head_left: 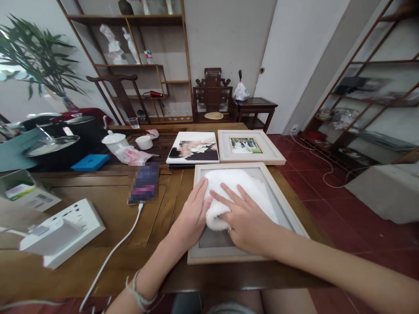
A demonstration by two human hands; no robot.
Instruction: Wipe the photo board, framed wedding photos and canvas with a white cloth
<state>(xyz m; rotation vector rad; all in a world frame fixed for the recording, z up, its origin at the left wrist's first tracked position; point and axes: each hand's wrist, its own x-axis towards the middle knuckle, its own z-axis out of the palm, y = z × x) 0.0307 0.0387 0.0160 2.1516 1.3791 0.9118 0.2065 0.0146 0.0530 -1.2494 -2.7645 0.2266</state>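
Your right grip (245, 220) presses a fluffy white cloth (258, 192), its fingers spread across the top; you cannot tell whether the hidden thumb pinches the fold. Your left grip (193, 213) is unclenched, fingers straight along the cloth's left edge (a pale band circles that wrist). The cloth lies under your right grip, on a pale wooden rectangular frame (225, 257) with a grey inner area, set near the edge of the brown wooden desk (131, 270). Just beyond your grips you have a second pale wooden frame (275, 150) holding a photo of two people, and left of it a white-edged printed panel (203, 146). Left of your left grip lies a dark, blurred rectangular item (144, 185) with a white cable (114, 246); farther left, a white plastic power strip (81, 218).
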